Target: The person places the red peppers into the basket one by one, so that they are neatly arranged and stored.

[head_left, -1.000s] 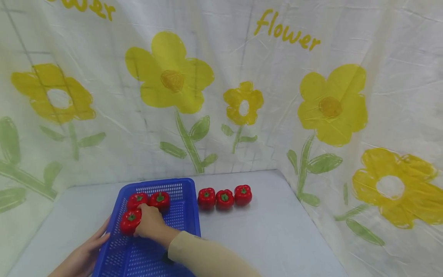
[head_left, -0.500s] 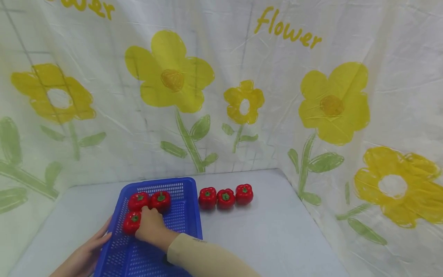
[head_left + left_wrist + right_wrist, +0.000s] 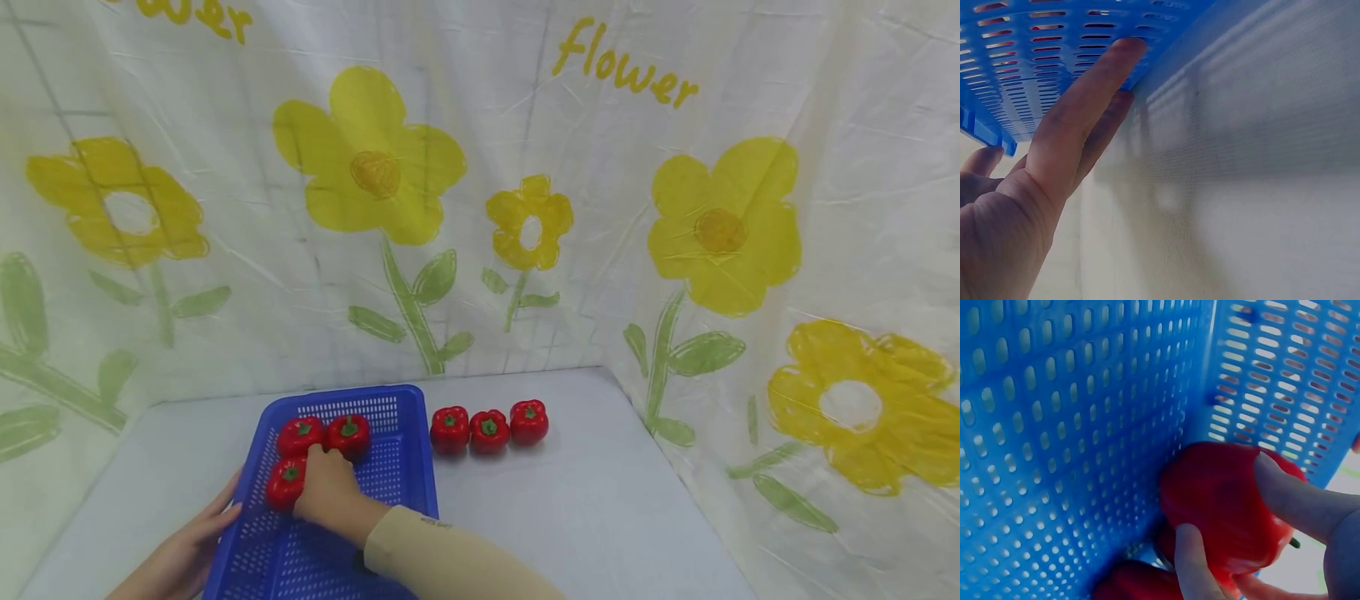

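A red bell pepper (image 3: 286, 484) with a green stem sits nearest me of three in the blue perforated basket (image 3: 300, 575). My right hand (image 3: 327, 492) grips it from its right side. In the right wrist view, the thumb and fingers press on opposite sides of this pepper (image 3: 1222, 500), low against the basket's wall. Two more bell peppers (image 3: 301, 435) lie side by side just behind it. My left hand (image 3: 191, 546) rests against the basket's left side. In the left wrist view, its fingers (image 3: 1069, 125) lie nearly straight along the outer wall, and its thumb is at the rim.
Three red bell peppers (image 3: 490, 432) stand in a row on the white table (image 3: 585, 517), right of the basket. A white curtain (image 3: 480, 100) with yellow flowers hangs behind the table. A dark object (image 3: 363, 562) shows under my right wrist.
My right hand and the gripped bell pepper have shifted slightly right, and the hand covers more of the pepper. The left hand still touches the basket; the three peppers outside have not moved.
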The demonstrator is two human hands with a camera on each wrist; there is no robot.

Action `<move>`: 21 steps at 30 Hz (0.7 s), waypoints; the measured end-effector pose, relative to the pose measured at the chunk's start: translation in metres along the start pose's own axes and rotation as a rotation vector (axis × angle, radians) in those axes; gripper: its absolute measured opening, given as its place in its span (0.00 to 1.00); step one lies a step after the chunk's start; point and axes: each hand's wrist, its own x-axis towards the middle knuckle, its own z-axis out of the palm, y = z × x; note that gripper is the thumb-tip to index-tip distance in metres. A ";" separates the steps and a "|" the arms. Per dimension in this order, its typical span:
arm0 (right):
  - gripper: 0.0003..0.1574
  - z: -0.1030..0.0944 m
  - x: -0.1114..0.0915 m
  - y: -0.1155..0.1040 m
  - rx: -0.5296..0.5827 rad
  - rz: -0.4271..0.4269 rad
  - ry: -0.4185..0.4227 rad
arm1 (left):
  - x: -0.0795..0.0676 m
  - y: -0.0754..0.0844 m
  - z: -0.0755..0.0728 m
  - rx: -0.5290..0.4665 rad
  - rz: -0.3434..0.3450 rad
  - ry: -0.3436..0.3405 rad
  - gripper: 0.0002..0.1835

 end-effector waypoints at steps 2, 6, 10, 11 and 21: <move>0.48 -0.003 0.000 0.000 0.000 0.002 0.003 | 0.001 0.001 0.000 0.004 -0.005 0.005 0.28; 0.48 -0.011 -0.003 0.000 -0.008 -0.002 0.021 | 0.002 0.003 -0.001 0.012 -0.002 0.007 0.29; 0.48 -0.025 -0.005 0.001 0.020 -0.022 0.055 | 0.002 0.005 -0.002 0.026 0.001 0.012 0.29; 0.48 -0.030 -0.005 0.002 0.041 -0.023 0.065 | 0.002 0.005 -0.002 0.027 -0.003 0.011 0.29; 0.46 -0.081 -0.011 0.036 0.255 -0.046 0.067 | 0.002 0.001 -0.003 -0.012 -0.010 -0.084 0.30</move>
